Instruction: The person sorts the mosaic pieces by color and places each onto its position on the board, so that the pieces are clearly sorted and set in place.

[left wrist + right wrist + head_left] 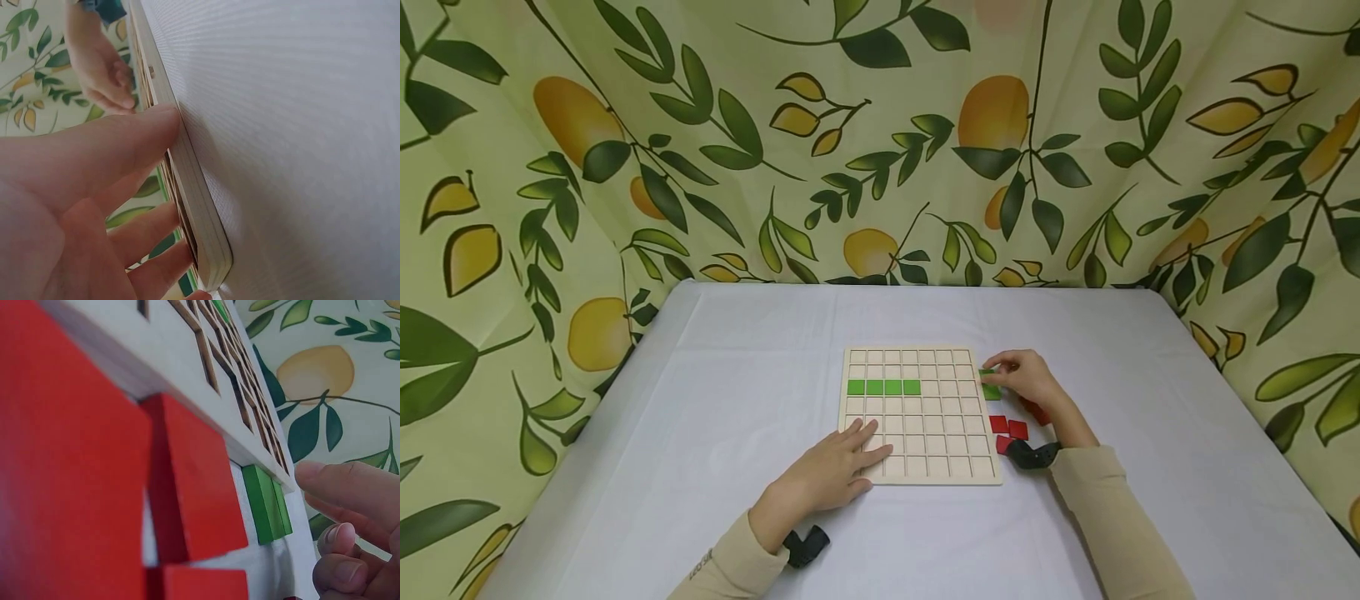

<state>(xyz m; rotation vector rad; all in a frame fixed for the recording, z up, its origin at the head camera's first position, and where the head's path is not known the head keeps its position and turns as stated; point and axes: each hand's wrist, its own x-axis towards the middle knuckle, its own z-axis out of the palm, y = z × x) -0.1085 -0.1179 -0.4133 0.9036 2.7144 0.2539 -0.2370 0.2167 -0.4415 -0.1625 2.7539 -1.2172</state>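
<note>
A wooden grid board (pixel 951 445) lies flat on the table. Several green square tiles (pixel 875 387) fill the left part of its third row from the top. My left hand (pixel 827 471) rests on the board's near left corner with spread fingers; its thumb (pixel 147 128) touches the board's side edge in the left wrist view. Beyond the board's right edge, my right hand (pixel 1028 379) is over loose green tiles (pixel 992 393), partly covering them. The right wrist view shows its index finger (pixel 350 487) extended above the green tiles (pixel 265 503), apart from them, with nothing held.
Several red tiles (pixel 1017 429) lie loose along the board's right side, some partly behind the right hand and its black wrist camera (pixel 1033 454). A white cloth (pixel 760 350) covers the table. A leaf-and-fruit patterned curtain (pixel 880 167) hangs behind and at the sides.
</note>
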